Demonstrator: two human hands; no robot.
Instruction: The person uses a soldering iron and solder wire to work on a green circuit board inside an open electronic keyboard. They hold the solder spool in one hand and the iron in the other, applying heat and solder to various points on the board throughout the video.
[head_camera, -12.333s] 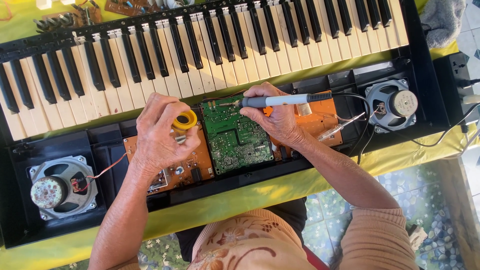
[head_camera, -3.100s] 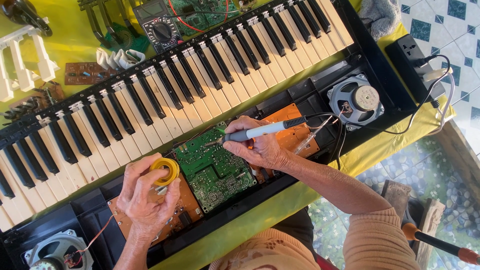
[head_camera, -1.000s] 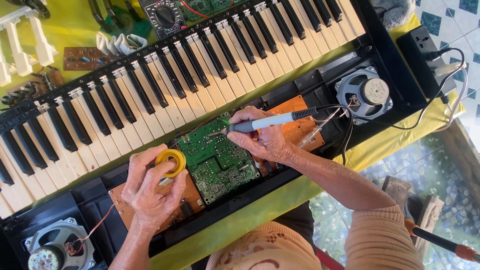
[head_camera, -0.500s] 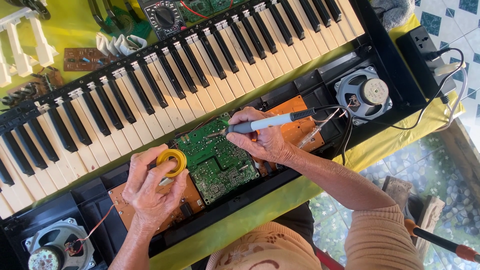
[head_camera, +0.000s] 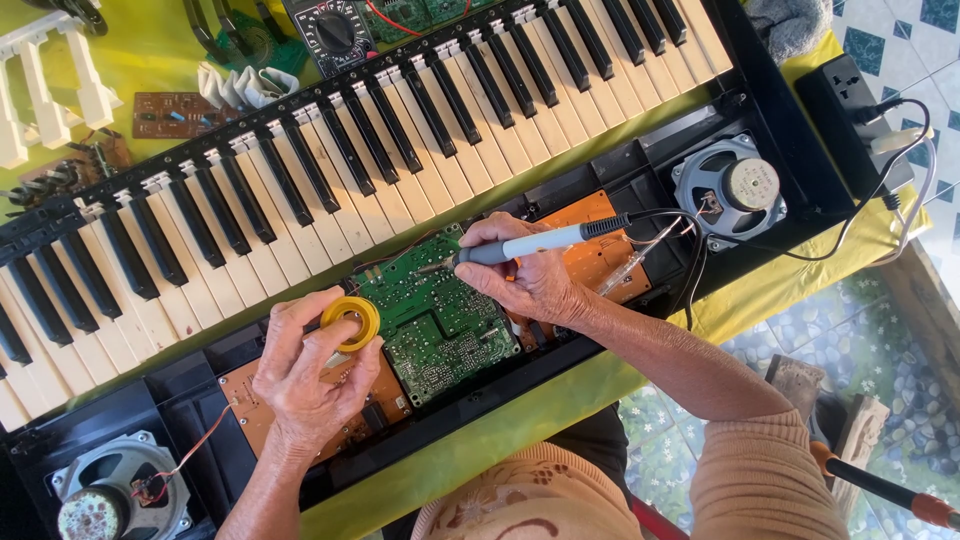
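An opened electronic keyboard (head_camera: 330, 180) lies across a yellow-green table. Its green circuit board (head_camera: 430, 325) sits in the open case below the keys. My right hand (head_camera: 525, 275) grips a grey and black soldering iron (head_camera: 545, 240), with the tip resting near the board's upper edge. My left hand (head_camera: 305, 375) holds a small yellow spool (head_camera: 350, 322) just left of the board, over an orange-brown board (head_camera: 255, 400).
Round speakers sit at the right (head_camera: 730, 190) and lower left (head_camera: 110, 495) of the case. A black power strip (head_camera: 850, 105) with cords lies at the right edge. A multimeter (head_camera: 335, 35), loose white keys (head_camera: 50, 90) and small parts lie beyond the keys.
Over the last second nothing has visibly moved; both hands stay in place on the iron and the spool. Compared with the oldest frame, the view has tilted and shifted.
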